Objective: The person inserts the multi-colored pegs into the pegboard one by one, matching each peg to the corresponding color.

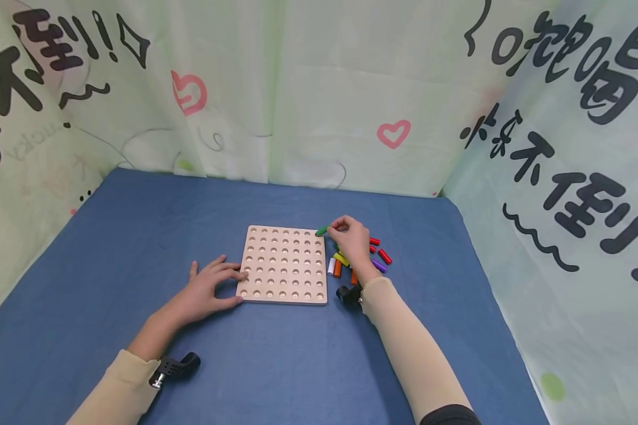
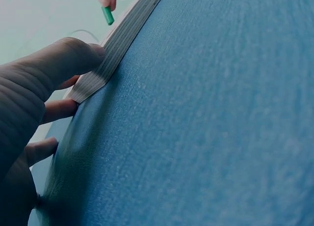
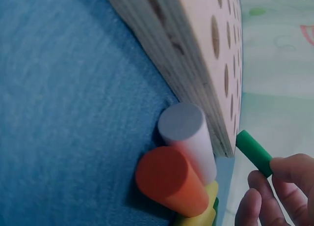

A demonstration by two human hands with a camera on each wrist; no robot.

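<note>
Head: pegboard [image 1: 284,287] lies flat on blue-covered bench [image 1: 266,366], rows of round holes facing up. L hand [image 1: 215,286] at its L edge, fingers apart & fairly straight, tips touching board, thumb nr the near-L corner. R hand [image 1: 353,241] over far-R corner, grip clamped: thumb & fingers pinch green peg [image 1: 321,231], tilted, lower end at corner hole; can't tell if it's in. R of board, partly under R hand: white peg [image 1: 331,266], orange peg [image 1: 337,269], yellow peg [image 1: 342,259], purple peg [image 1: 379,266], red peg [image 1: 385,256], + others.

L wrist: thumb on board's side, other fingers round the corner; green peg up top in R fingers.

R wrist: green peg pinched by one end, slanting to board's corner. White & orange pegs touching, just beside board's side, yellow behind.
</note>
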